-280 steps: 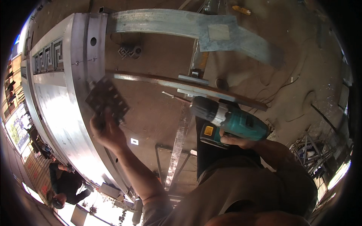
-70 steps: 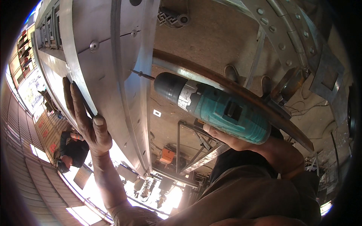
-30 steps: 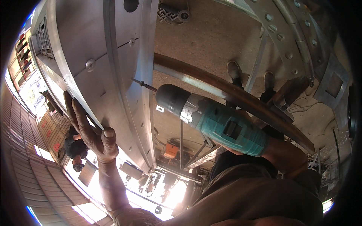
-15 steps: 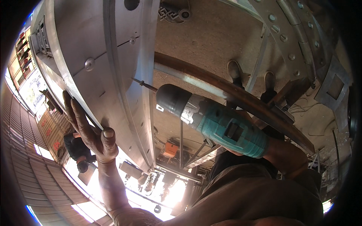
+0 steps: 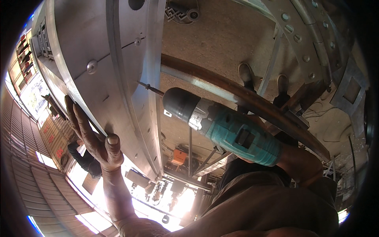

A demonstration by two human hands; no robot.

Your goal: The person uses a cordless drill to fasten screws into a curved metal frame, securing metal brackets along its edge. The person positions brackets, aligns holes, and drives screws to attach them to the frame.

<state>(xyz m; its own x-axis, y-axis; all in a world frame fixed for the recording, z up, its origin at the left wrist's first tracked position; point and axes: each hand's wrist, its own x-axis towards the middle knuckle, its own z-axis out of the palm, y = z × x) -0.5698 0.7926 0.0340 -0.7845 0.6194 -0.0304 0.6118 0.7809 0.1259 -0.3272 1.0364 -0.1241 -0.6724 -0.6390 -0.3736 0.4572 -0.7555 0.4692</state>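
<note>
A teal and black cordless drill lies across the middle of the view, pointing left. My right hand grips it from behind and below; the drill's body hides most of the fingers. From its black nose a thin bit reaches to the bluish strip along a large grey metal panel, its tip at the surface. Along the panel's left edge, my left hand lies with fingers stretched out and the thumb apart, holding nothing. Round rivet-like heads and small slots mark the panel.
A curved brown metal beam runs from the panel toward the lower right. Perforated metal plates stand at upper right. An orange object sits on the floor below. Another person bends at lower left, beyond the panel.
The drill and both my hands have hardly moved. The other person at lower left has shifted posture, with the head no longer showing.
</note>
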